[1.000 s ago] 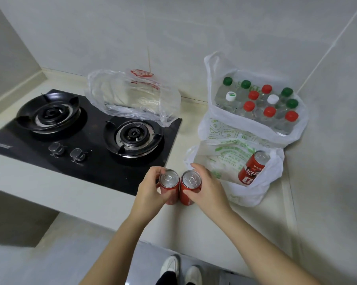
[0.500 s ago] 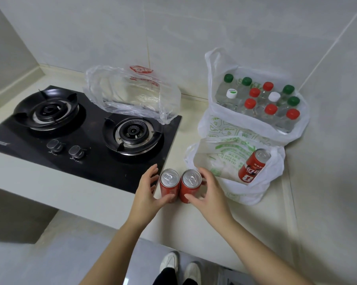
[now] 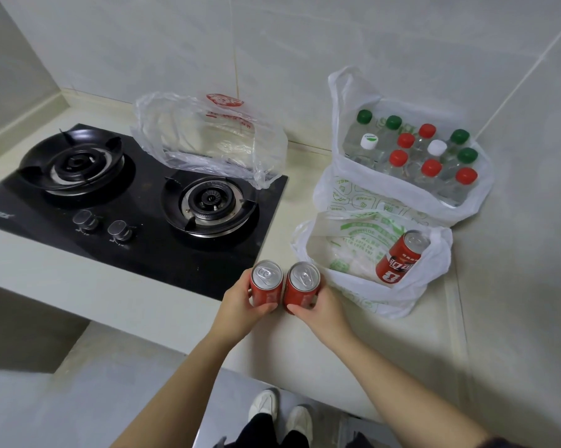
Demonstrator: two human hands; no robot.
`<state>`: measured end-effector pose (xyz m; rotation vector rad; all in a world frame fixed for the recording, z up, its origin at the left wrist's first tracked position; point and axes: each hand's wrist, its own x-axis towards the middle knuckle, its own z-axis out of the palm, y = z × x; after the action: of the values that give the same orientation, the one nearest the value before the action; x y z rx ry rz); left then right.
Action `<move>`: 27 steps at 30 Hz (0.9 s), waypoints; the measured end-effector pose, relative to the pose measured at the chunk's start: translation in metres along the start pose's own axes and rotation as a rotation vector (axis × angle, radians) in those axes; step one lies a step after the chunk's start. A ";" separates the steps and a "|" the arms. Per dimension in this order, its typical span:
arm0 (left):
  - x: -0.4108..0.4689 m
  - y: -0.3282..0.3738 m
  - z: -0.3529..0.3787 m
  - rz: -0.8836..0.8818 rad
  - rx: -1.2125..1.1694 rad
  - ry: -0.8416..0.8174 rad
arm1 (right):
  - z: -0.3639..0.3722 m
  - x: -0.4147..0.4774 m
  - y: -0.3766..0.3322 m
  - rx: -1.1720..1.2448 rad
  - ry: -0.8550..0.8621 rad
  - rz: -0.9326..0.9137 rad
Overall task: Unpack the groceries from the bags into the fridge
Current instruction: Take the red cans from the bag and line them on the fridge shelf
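Two red soda cans stand side by side near the counter's front edge. My left hand (image 3: pixel 240 310) grips the left can (image 3: pixel 266 282), and my right hand (image 3: pixel 321 313) grips the right can (image 3: pixel 301 286). A third red can (image 3: pixel 400 261) leans inside the near white bag with green print (image 3: pixel 353 240). Behind it, a second white bag (image 3: pixel 385 192) holds several clear bottles with green, red and white caps (image 3: pixel 431 168).
A black two-burner gas hob (image 3: pixel 137 202) fills the counter's left side. A clear plastic bag with red print (image 3: pixel 208 137) lies at its back right. Tiled walls close in behind and to the right. My white shoes (image 3: pixel 282 412) show on the floor below the counter edge.
Half a second ago my fingers were loosened around the two cans on the counter. Both hands have now closed round them again. The cans have stayed where they were.
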<state>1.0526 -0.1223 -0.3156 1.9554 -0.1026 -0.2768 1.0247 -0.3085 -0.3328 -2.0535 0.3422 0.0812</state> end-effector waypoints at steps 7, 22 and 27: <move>-0.007 -0.008 -0.007 -0.005 0.007 0.032 | -0.001 -0.004 0.013 0.042 0.009 0.049; -0.013 0.005 -0.006 -0.050 -0.072 0.029 | -0.012 -0.014 -0.007 0.098 -0.056 -0.002; 0.003 0.085 -0.029 0.111 -0.133 0.078 | -0.052 0.000 -0.076 0.165 0.037 -0.175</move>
<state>1.0677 -0.1298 -0.2269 1.8188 -0.1380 -0.1306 1.0408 -0.3194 -0.2431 -1.9142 0.1838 -0.0895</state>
